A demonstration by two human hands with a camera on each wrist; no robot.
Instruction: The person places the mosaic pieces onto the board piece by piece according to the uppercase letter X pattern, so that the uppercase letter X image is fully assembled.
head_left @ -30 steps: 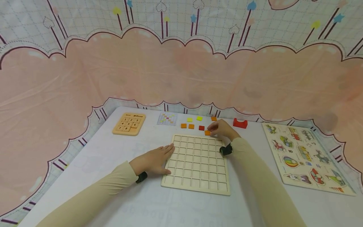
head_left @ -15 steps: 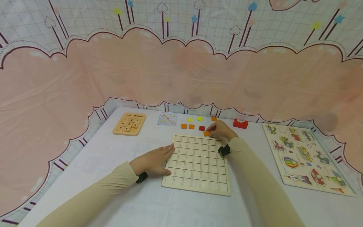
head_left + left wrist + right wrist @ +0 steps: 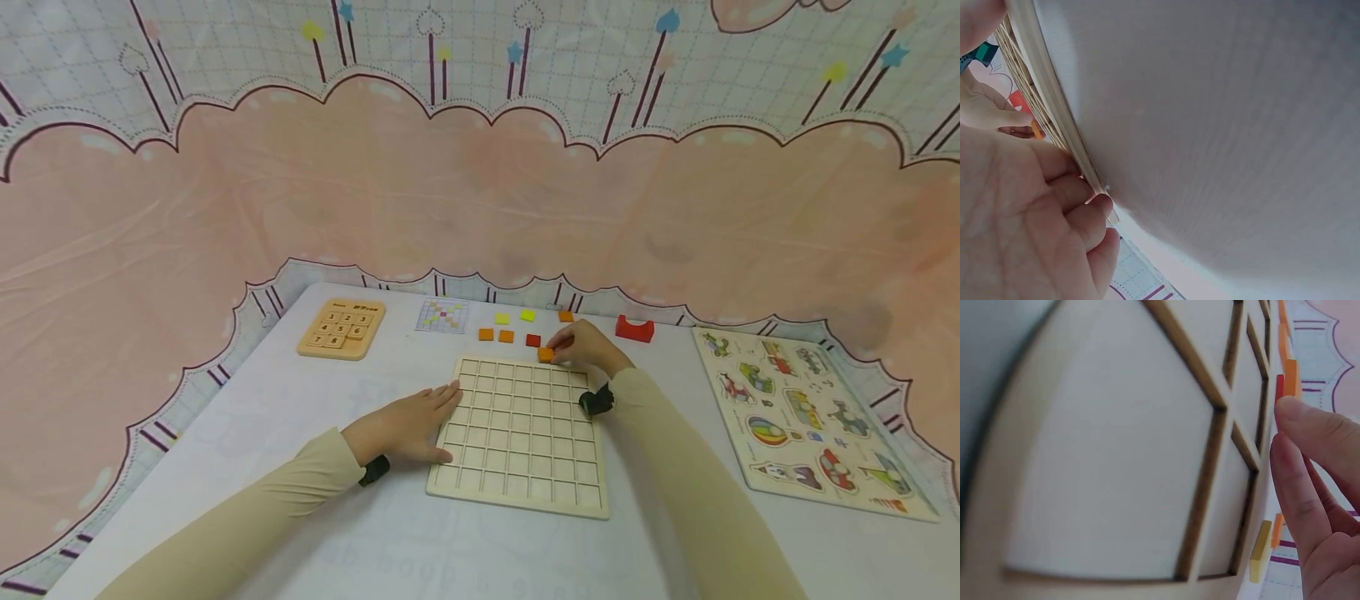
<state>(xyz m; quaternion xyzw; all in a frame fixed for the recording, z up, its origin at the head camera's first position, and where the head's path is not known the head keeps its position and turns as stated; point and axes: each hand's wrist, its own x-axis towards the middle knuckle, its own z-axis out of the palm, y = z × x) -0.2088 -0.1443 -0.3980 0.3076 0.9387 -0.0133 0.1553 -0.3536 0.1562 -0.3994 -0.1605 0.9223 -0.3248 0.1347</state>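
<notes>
My left hand (image 3: 408,425) lies along the left edge of a wooden grid board (image 3: 522,433), thumb and fingers spread. In the left wrist view, its fingers (image 3: 1088,215) touch the board's side. Just beyond the board's far edge, my right hand (image 3: 585,344) pinches a small orange square tile (image 3: 546,355) between thumb and fingers; the tile also shows in the left wrist view. A red tile (image 3: 533,340) lies close beside those fingertips. In the right wrist view, the thumb tip (image 3: 1291,407) overlaps an orange tile (image 3: 1292,376).
Behind the board lie orange tiles (image 3: 486,334), yellow tiles (image 3: 502,318) and a patterned card (image 3: 442,315). A number puzzle (image 3: 342,328) sits at back left. A red notched block (image 3: 634,328) and a picture puzzle board (image 3: 810,417) are on the right.
The orange tile at my right fingertips has shifted slightly left and toward the board, and now looks lifted or tilted. My left hand stays on the board's edge.
</notes>
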